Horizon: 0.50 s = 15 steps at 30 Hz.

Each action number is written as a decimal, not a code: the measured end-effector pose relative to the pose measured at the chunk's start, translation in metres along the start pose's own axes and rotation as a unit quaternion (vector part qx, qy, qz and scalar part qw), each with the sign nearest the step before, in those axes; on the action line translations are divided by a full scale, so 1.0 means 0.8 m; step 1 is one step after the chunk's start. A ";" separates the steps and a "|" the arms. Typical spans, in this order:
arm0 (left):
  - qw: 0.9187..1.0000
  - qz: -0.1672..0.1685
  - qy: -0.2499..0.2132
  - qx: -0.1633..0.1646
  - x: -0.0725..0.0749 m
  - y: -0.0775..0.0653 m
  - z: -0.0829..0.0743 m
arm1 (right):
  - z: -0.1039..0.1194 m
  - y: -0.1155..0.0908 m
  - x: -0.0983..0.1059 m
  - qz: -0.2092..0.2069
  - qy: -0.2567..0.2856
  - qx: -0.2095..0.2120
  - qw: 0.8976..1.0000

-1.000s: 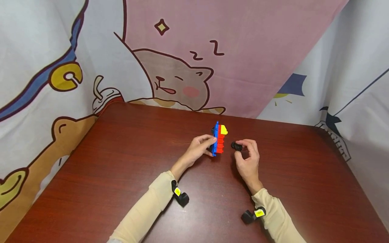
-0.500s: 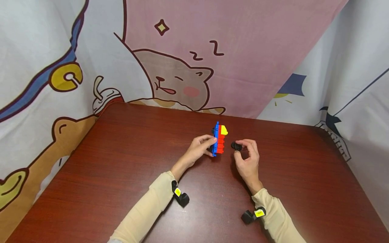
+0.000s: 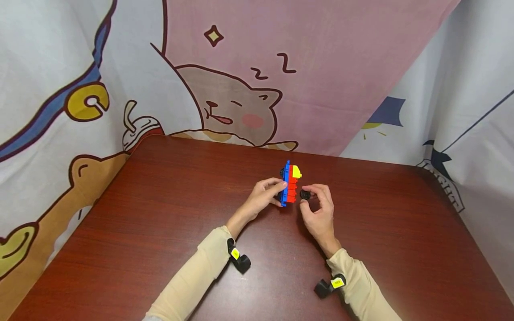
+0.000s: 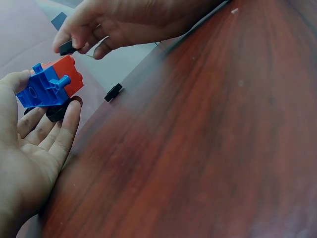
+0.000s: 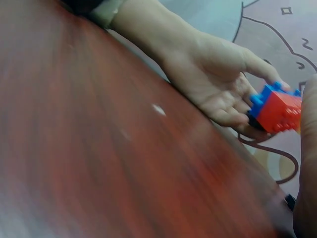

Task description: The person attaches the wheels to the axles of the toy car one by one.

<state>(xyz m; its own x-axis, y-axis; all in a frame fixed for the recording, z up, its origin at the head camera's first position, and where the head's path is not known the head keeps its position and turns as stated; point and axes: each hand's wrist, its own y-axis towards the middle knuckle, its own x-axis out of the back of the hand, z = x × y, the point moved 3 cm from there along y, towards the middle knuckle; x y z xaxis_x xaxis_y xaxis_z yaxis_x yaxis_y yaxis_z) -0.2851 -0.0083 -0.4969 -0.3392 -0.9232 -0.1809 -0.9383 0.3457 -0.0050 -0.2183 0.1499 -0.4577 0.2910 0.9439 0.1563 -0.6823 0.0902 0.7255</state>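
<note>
My left hand (image 3: 263,196) holds a toy brick car (image 3: 290,189) on its side, thumb on the blue base and fingers underneath. Red bricks and a yellow sloped brick (image 3: 296,171) sit on that base. A black wheel (image 3: 282,172) shows at its far left side; in the left wrist view, black wheels (image 4: 58,113) lie by the fingers. Just right of the car, my right hand (image 3: 320,211) pinches a small black wheel piece (image 3: 305,195) between thumb and finger, apart from the red bricks. The fingertips partly cover that piece.
Another small black piece (image 4: 113,92) lies on the brown table (image 3: 160,214), seen in the left wrist view. Patterned curtains (image 3: 329,80) stand behind the table and along both sides. Each wrist wears a black camera strap.
My right hand has moved left with the black wheel piece, closer to the car. The left hand and the car have barely moved.
</note>
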 end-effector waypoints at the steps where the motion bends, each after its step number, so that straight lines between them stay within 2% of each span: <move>1: 1.000 0.000 0.001 0.000 0.000 0.000 0.000 | 0.002 -0.001 -0.003 0.003 0.002 0.001 1.000; 7: 1.000 0.000 0.005 0.000 0.000 0.000 0.001 | 0.010 -0.003 -0.016 0.011 0.011 0.002 1.000; 15: 1.000 -0.002 0.011 0.004 0.001 -0.001 0.001 | 0.012 -0.003 -0.017 0.008 0.014 0.013 1.000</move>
<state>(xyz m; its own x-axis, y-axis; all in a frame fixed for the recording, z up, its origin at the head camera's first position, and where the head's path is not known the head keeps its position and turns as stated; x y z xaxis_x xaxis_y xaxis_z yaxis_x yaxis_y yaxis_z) -0.2849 -0.0093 -0.4979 -0.3364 -0.9283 -0.1584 -0.9394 0.3427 -0.0133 -0.2140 0.1335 -0.4548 0.2611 0.9536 0.1498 -0.6683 0.0666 0.7409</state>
